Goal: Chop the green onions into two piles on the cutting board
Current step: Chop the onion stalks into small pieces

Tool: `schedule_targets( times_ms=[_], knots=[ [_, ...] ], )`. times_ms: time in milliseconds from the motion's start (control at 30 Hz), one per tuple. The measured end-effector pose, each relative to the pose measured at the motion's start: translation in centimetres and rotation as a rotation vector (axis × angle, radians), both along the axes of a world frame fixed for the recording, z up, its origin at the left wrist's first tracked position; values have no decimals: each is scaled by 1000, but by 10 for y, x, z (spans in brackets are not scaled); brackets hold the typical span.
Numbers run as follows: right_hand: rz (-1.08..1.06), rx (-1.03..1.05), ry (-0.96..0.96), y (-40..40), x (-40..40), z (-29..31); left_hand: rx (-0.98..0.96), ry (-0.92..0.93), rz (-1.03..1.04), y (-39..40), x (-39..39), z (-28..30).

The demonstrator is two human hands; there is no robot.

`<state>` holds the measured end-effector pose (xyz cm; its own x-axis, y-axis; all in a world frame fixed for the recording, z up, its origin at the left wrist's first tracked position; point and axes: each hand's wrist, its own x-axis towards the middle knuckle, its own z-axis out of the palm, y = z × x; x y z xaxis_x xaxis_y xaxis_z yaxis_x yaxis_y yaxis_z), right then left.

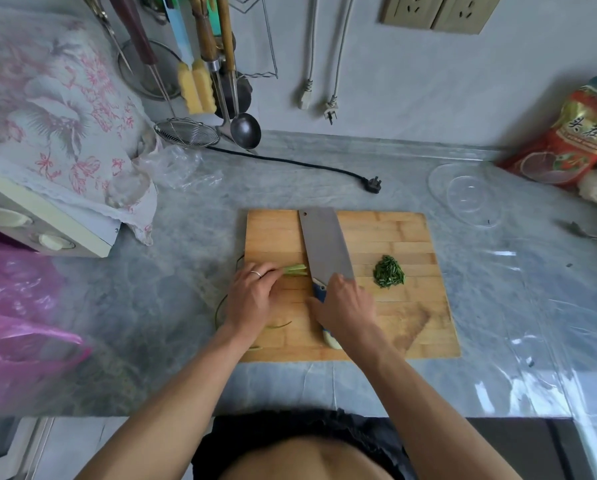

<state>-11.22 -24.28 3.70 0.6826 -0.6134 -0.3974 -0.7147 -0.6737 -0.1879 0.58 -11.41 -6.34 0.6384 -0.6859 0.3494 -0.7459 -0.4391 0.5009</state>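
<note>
I see the green onions (pixel 295 269) bunched under my left hand (pixel 252 299), their pale cut ends sticking out just past its fingertips and touching the flat of the cleaver (pixel 326 245). The left hand's fingers are curled down over the stalks, pinning them to the cutting board (pixel 401 237); a ring (pixel 256 273) sits on one finger. A few thin green strands trail out from under that hand's wrist, off the board's edge.

My right hand (pixel 347 308) is wrapped around the cleaver's handle, with the blade reaching away from the knuckles toward the far edge of the board. Beyond the right hand's outer side, near but apart from it, lies one small pile of chopped greens (pixel 389 271).

Farther out past the right hand, a clear plastic dish (pixel 465 195) sits on the grey counter (pixel 172 289) with nothing visible in it, and a red printed bag (pixel 570 140) leans at the wall. Beyond the left hand sits a flowered cloth (pixel 58 126).
</note>
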Motion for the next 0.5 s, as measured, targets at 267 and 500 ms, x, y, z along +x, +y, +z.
schedule_targets(
  times_ms=[267, 500],
  knots=[
    [-337, 330, -201, -7, -21, -12, -7, 5, -29, -2, -6, 13],
    [-549, 502, -568, -6, -51, -14, -66, 116, 8, -14, -10, 11]
  ],
)
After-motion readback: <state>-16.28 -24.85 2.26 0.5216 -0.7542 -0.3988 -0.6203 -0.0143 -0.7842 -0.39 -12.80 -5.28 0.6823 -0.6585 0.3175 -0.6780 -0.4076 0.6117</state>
